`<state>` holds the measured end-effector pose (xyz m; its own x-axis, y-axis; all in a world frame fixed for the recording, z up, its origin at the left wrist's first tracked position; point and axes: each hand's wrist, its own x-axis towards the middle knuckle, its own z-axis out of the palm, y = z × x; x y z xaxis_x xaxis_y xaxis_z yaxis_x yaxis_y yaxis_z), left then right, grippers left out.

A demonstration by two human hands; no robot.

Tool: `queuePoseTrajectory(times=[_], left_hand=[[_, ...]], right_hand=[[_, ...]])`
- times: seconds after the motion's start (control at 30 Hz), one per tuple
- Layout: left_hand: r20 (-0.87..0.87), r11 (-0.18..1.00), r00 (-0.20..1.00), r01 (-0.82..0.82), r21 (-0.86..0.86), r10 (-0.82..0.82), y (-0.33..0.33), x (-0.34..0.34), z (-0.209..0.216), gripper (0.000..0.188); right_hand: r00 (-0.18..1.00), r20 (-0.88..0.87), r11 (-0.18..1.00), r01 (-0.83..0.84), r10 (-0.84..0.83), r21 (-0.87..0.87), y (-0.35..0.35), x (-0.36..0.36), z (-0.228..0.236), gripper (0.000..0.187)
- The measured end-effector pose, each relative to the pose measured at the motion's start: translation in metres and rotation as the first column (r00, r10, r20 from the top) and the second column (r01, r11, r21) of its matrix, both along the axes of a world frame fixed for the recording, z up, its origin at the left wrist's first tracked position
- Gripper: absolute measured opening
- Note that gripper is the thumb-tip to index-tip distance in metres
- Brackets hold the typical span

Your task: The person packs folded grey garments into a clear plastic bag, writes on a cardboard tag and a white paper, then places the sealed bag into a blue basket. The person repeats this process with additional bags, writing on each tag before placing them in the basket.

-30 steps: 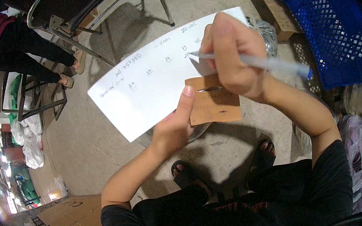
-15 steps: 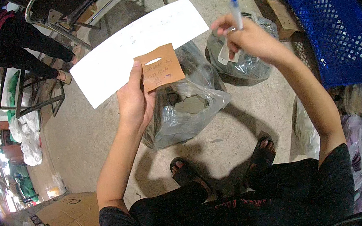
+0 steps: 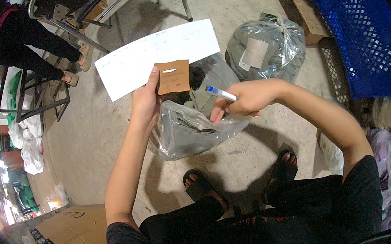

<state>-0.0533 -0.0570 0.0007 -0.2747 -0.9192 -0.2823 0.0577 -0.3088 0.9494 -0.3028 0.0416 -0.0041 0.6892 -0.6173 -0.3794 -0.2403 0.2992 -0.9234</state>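
Observation:
My left hand (image 3: 145, 104) grips a long white paper sheet (image 3: 124, 70) with writing on it, together with a small brown card tag (image 3: 175, 80) that has an oval slot. Below these, a clear plastic bag (image 3: 182, 135) stands open on the floor with grey-green and dark pieces inside. A blue-ended pen (image 3: 222, 93) is tucked in my right hand (image 3: 256, 96), whose fingertips reach down at the bag's right edge; whether they touch it I cannot tell. Behind it sits a tied plastic bag (image 3: 289, 58) with a pale brown tag (image 3: 256, 51) on top.
Blue perforated crates (image 3: 359, 36) rise at the right, above several filled plastic bags (image 3: 388, 162). A cardboard box (image 3: 82, 231) lies at lower left. At upper left a person's legs (image 3: 47, 52) show beside metal-framed furniture (image 3: 42, 110).
My right hand has moved from the tied bag down and left to the open bag, still carrying the pen. The sheet and brown tag in my left hand have lowered a little.

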Motion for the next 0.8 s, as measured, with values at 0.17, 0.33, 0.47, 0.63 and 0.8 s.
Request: queuePoseTrajectory(times=[0.17, 0.33, 0.47, 0.63, 0.8], left_hand=[[0.108, 0.995, 0.990, 0.094, 0.022, -0.096, 0.005, -0.004, -0.008, 0.053], [0.220, 0.983, 0.961, 0.180, -0.032, -0.168, 0.012, -0.010, -0.013, 0.059], [0.333, 0.956, 0.916, 0.271, -0.108, -0.222, 0.010, -0.010, -0.019, 0.062], [0.644, 0.716, 0.756, 0.515, -0.471, -0.121, 0.011, -0.004, -0.022, 0.061], [0.806, 0.736, 0.581, 0.498, -0.458, 0.109, 0.016, 0.002, -0.005, 0.064]], right_hand=[[0.978, -0.051, 0.980, 0.201, -0.201, -0.018, 0.002, 0.001, 0.005, 0.040], [0.839, -0.162, 0.809, 0.422, -0.520, -0.410, -0.007, 0.010, -0.018, 0.038], [0.780, -0.081, 0.716, 0.522, -0.621, -0.464, -0.012, 0.014, -0.032, 0.038], [0.742, -0.074, 0.691, 0.576, -0.666, -0.437, -0.021, 0.005, -0.041, 0.034], [0.753, -0.123, 0.720, 0.548, -0.646, -0.427, -0.029, -0.022, -0.041, 0.033]])
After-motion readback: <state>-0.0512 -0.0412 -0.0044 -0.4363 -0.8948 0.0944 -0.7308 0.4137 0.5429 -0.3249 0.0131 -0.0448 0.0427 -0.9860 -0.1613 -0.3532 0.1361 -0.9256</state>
